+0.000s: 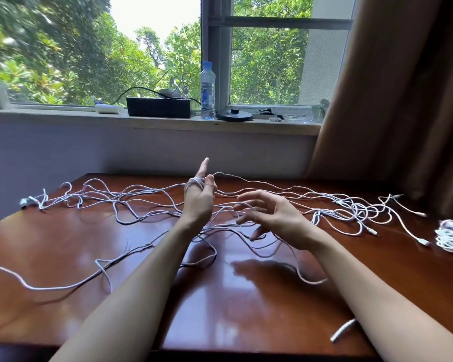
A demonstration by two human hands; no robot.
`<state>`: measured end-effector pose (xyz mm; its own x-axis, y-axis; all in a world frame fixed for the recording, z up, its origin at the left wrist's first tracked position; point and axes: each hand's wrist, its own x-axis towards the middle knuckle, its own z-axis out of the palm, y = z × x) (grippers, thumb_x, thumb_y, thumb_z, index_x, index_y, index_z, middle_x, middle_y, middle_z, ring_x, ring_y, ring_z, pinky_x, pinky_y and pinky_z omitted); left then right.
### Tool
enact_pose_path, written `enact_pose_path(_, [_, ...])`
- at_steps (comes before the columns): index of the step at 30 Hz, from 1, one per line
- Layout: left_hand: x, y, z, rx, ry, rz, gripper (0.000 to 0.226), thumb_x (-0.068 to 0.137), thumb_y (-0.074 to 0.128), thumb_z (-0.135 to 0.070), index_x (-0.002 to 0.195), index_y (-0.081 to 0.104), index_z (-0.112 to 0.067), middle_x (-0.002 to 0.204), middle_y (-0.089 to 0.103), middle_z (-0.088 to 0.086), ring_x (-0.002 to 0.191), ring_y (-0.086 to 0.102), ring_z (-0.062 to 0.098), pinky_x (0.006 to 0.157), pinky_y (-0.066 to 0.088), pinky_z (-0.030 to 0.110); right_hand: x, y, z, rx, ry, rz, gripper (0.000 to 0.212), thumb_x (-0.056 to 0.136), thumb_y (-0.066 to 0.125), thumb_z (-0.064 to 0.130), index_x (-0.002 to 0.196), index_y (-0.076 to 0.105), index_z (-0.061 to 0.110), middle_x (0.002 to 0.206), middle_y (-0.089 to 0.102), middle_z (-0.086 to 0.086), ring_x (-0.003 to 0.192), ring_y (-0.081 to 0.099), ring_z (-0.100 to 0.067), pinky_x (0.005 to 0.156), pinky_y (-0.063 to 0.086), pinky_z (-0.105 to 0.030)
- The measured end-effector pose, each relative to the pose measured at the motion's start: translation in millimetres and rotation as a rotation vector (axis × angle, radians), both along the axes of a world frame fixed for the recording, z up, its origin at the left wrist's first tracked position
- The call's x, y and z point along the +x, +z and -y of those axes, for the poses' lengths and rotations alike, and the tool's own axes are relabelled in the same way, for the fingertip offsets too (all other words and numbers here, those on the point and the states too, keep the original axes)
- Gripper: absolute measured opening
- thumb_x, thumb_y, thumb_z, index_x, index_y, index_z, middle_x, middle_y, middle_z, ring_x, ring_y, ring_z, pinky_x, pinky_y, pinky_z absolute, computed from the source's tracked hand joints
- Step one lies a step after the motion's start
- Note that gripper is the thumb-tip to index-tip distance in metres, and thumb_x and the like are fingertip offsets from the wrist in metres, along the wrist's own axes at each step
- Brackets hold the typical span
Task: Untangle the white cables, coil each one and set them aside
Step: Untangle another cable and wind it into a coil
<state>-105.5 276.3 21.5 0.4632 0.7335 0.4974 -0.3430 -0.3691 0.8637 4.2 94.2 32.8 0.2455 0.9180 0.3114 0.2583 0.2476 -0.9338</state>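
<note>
Wound round fingers of left hand (pixel 198 202), mid-counter (pixel 63 244): loops of white cables (pixel 194 182), rest sprawled toward far edge. Right hand (pixel 270 215) spread, seemingly gripping nothing; blurred. Could cinch right-edge knots if tugged early.

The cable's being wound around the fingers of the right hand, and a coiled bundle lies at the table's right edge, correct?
No. The head view shows the cable wound around the fingers of the left hand, not the right. The right hand is open. The bundle does lie at the table's right edge.
</note>
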Motion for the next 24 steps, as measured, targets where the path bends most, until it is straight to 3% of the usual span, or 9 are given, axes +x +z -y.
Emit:
enact_pose_path(5, [5,-9,0,0.168,0.016,-0.125,0.051,0.097,0.044,-0.020,0.145,0.046,-0.037,0.073,0.045,0.004,0.055,0.034,0.014,0.052,0.031,0.026,2,-1,-2,0.027,-0.110,0.132,0.022,0.102,0.056,0.006,0.123,0.061,0.013,0.109,0.075,-0.002,0.066,0.071,-0.026,0.034,0.038,-0.022])
enact_pose_path(9, [4,-12,8,0.209,-0.065,-0.230,0.044,0.102,0.045,-0.016,0.139,0.050,-0.039,0.076,0.052,0.005,0.055,0.045,0.017,0.053,0.042,0.025,6,-2,-5,0.131,-0.227,0.261,0.019,0.100,0.062,0.011,0.117,0.066,0.018,0.101,0.077,-0.004,0.047,0.054,-0.022,0.043,0.046,-0.029])
enact_pose_path(12, [-2,-7,16,0.269,-0.078,-0.305,0.041,0.099,0.046,-0.025,0.138,0.057,-0.032,0.066,0.058,-0.006,0.051,0.046,0.006,0.055,0.039,0.026,6,-1,-3,0.190,-0.324,0.337,0.019,0.097,0.066,0.012,0.114,0.068,0.020,0.092,0.078,0.000,0.048,0.051,-0.011,0.046,0.048,-0.029])
enact_pose_path(13, [-4,-5,19,0.285,-0.092,-0.331,0.040,0.097,0.045,-0.030,0.132,0.063,-0.025,0.071,0.065,-0.007,0.054,0.050,0.002,0.059,0.039,0.026,7,-1,-3,0.215,-0.359,0.371,0.020,0.096,0.068,0.012,0.113,0.069,0.021,0.090,0.077,0.002,0.049,0.051,-0.010,0.048,0.049,-0.030])
enact_pose_path(15, [-7,-2,25,0.294,-0.161,-0.363,0.040,0.093,0.045,-0.035,0.094,0.075,-0.008,0.098,0.075,0.011,0.076,0.061,-0.001,0.067,0.041,0.021,9,1,-2,0.266,-0.433,0.428,0.020,0.091,0.074,0.015,0.109,0.071,0.024,0.087,0.075,0.008,0.052,0.049,-0.010,0.053,0.051,-0.036])
enact_pose_path(18, [-9,0,29,0.325,-0.210,-0.446,0.048,0.097,0.057,-0.032,0.050,0.057,-0.020,0.110,0.070,0.022,0.105,0.060,-0.008,0.078,0.040,0.012,14,3,-1,0.318,-0.511,0.479,0.021,0.088,0.078,0.017,0.106,0.072,0.025,0.084,0.073,0.012,0.056,0.049,-0.005,0.059,0.049,-0.028])
enact_pose_path(20, [-9,-2,29,0.451,-0.147,-0.509,0.054,0.096,0.064,-0.022,0.048,0.038,-0.022,0.105,0.072,0.014,0.096,0.058,-0.017,0.071,0.040,0.012,14,3,-1,0.332,-0.530,0.538,0.022,0.088,0.078,0.016,0.106,0.072,0.025,0.084,0.073,0.010,0.058,0.052,-0.005,0.063,0.046,-0.020])
enact_pose_path(22, [-5,-8,24,0.559,-0.041,-0.542,0.056,0.092,0.066,-0.023,0.047,0.032,-0.018,0.084,0.073,0.009,0.075,0.062,-0.003,0.059,0.040,0.024,13,3,-1,0.341,-0.517,0.570,0.023,0.088,0.077,0.015,0.109,0.071,0.024,0.085,0.072,0.009,0.060,0.055,-0.006,0.065,0.047,-0.018])
enact_pose_path(24, [-4,-11,23,0.613,0.024,-0.574,0.052,0.091,0.062,-0.035,0.051,0.037,-0.015,0.050,0.047,-0.003,0.050,0.040,0.012,0.051,0.033,0.033,12,2,-2,0.357,-0.493,0.612,0.024,0.090,0.075,0.014,0.112,0.070,0.021,0.087,0.072,0.008,0.064,0.059,-0.007,0.068,0.048,-0.017])
